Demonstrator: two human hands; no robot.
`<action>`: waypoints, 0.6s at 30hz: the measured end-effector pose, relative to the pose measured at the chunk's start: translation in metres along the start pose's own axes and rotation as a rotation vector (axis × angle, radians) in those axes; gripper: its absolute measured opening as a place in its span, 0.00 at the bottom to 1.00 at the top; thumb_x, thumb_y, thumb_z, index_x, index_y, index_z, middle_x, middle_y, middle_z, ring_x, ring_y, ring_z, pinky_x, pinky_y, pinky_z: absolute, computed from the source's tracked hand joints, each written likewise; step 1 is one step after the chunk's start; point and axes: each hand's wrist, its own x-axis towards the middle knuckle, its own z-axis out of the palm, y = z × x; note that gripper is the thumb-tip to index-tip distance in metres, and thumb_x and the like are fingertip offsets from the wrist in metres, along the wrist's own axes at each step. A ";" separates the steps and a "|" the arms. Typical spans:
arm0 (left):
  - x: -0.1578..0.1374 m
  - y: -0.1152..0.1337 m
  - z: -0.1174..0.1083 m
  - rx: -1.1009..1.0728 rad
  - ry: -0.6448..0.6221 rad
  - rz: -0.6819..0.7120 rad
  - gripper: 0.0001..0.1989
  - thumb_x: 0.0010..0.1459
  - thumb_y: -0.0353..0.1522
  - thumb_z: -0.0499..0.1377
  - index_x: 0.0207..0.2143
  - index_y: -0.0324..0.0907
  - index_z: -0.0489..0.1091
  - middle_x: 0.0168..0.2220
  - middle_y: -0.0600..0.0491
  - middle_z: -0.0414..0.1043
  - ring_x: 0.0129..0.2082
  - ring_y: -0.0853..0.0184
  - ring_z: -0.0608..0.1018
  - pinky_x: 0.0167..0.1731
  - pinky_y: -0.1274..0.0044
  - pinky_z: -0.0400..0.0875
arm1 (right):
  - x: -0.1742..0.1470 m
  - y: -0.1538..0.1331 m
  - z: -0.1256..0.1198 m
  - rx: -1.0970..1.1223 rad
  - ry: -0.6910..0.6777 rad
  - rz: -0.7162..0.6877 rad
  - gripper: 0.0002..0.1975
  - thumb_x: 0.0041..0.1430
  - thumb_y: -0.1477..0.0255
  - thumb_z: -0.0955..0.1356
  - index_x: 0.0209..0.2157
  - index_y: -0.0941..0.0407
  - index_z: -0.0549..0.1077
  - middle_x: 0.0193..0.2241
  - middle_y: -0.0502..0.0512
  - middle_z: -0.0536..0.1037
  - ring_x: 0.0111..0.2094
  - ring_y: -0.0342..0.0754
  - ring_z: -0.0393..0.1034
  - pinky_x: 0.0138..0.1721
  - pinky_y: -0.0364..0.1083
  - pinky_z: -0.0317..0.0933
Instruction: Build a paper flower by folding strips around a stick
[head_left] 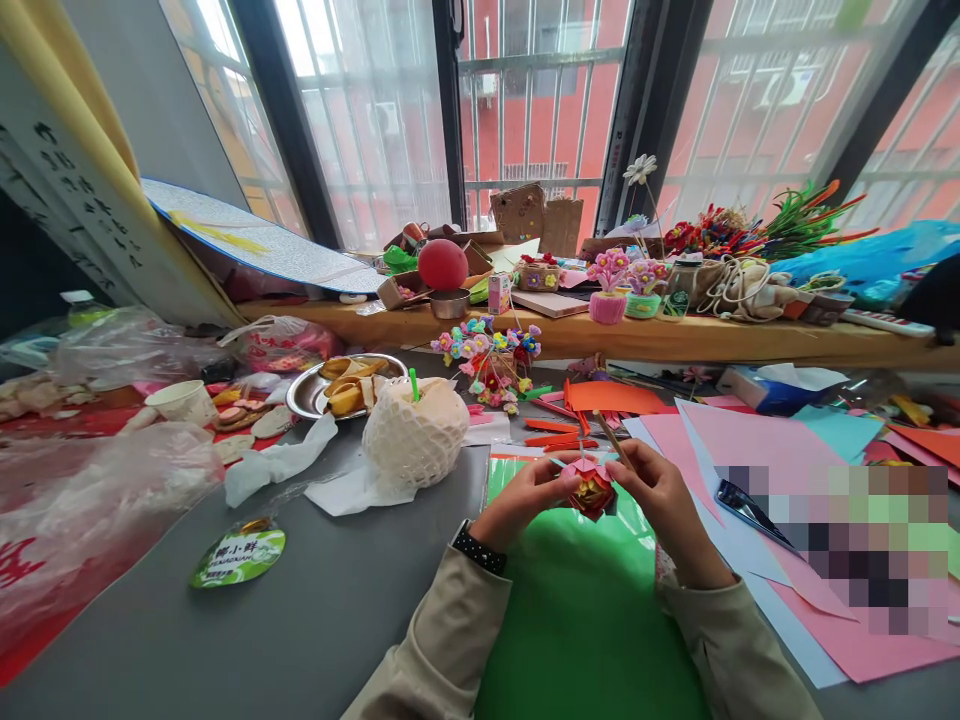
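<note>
A small paper flower [590, 490] with red outer petals and a yellowish-gold middle is held over the green sheet [570, 610]. My left hand [521, 497] is closed on it from the left, thumb and fingers at the petals. On the other side, my right hand [660, 490] grips a thin brown stick [609, 430] that slants up past the fingers. The right fingertips are also against the flower's right edge. Pink and pale blue bits of paper show at the flower's top. Just beyond the hands lie orange paper strips [551, 440].
A netted white coconut [415, 435] with a green straw and a metal bowl of peels [296, 392] stand at the left. Pink and blue paper sheets [724, 440] and a phone [754, 515] lie right. A pot of colourful flowers [491, 360] stands before the cluttered window ledge [360, 328].
</note>
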 end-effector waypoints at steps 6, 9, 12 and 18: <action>0.004 0.000 -0.004 0.096 0.030 -0.051 0.21 0.45 0.43 0.57 0.37 0.38 0.68 0.31 0.51 0.67 0.28 0.72 0.69 0.28 0.80 0.60 | 0.000 -0.001 0.000 -0.010 -0.145 0.068 0.11 0.48 0.63 0.64 0.27 0.57 0.63 0.20 0.47 0.63 0.22 0.41 0.58 0.22 0.40 0.52; 0.005 0.001 -0.005 0.188 0.056 -0.067 0.20 0.44 0.40 0.58 0.39 0.37 0.68 0.30 0.51 0.68 0.29 0.71 0.68 0.30 0.80 0.59 | 0.001 0.003 0.001 -0.064 -0.179 0.059 0.12 0.48 0.63 0.64 0.26 0.57 0.63 0.21 0.47 0.63 0.22 0.41 0.57 0.22 0.40 0.52; 0.006 0.000 -0.007 0.237 0.064 -0.088 0.20 0.42 0.39 0.59 0.38 0.36 0.69 0.28 0.52 0.68 0.29 0.71 0.68 0.31 0.80 0.59 | 0.003 0.006 0.002 -0.120 -0.216 0.065 0.12 0.48 0.62 0.64 0.26 0.57 0.63 0.21 0.47 0.63 0.22 0.41 0.58 0.22 0.41 0.53; 0.006 -0.004 -0.011 0.270 0.131 -0.166 0.16 0.41 0.41 0.59 0.27 0.36 0.69 0.22 0.57 0.63 0.22 0.75 0.64 0.23 0.81 0.54 | 0.004 0.005 0.003 -0.179 -0.286 0.069 0.13 0.49 0.61 0.63 0.26 0.57 0.64 0.22 0.48 0.64 0.23 0.42 0.58 0.23 0.41 0.54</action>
